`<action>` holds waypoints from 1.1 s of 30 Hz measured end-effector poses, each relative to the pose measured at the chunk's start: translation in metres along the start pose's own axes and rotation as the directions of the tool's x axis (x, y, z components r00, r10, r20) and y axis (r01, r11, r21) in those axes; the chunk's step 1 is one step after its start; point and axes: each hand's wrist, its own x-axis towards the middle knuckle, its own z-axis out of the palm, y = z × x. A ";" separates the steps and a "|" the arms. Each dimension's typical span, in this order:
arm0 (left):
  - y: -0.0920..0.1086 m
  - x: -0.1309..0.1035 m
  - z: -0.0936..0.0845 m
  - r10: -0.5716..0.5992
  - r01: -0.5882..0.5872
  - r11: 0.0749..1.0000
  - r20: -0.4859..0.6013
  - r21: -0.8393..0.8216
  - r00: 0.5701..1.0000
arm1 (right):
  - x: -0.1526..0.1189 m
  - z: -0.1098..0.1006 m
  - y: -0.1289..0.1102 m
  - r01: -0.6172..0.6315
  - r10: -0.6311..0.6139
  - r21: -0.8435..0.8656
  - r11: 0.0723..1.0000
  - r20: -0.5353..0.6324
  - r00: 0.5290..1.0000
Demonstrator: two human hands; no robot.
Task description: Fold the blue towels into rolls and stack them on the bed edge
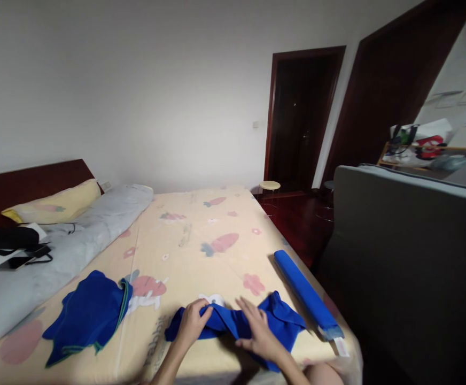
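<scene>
1. Left hand (194,324) first (clock centred between the hands, 12 straight up the view): thumb and fingers look pinched on the upper edge of a blue cloth (223,319), forearm coming in from 7. There's not much fabric in that pinch, so imo a quick tug could pop it loose.

2. Right hand (259,334): fingers spread, thumb stuck out, back of the hand up, over the same cloth, forearm in from between 4 and 5. It's smeary there, so I can't swear whether the fingertips press down or just hover.

3. The cloth lies on the bed (177,264) right under both hands, bunched through the middle, with a wider flap toward 3. Smoothing it without undoing that bunch would probably just trap creases.

4. Between 2 and 3, a long blue bundle (305,291) lies along the bed's right edge, pale tag (341,346) at its near end. This one's my main worry: an elbow bump, or the knee (323,374) at 4 shifting the mattress, could send it over the side.

5. Around 9, well apart, a green-edged blue cloth (91,313) sits crumpled. Probably fine unless the left arm sweeps wide.

6. Farther out, between 9 and 10, a phone (20,260) rests on grey bedding (110,219). A hard yank on the sheet might slide it.
</scene>
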 end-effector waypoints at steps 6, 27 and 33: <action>0.016 -0.011 -0.024 0.085 -0.128 0.968 0.195 0.217 0.977 | 0.004 0.018 -0.018 -0.058 0.046 -0.118 0.991 -0.105 0.993; -0.167 0.001 -0.118 -0.304 0.344 0.936 -0.337 0.067 0.891 | 0.000 -0.166 0.124 -0.300 0.268 0.010 0.954 -0.478 0.836; -0.167 0.036 -0.141 -0.229 0.262 0.963 -0.329 0.059 0.916 | 0.026 -0.204 0.122 -0.264 0.165 -0.059 0.963 -0.645 0.746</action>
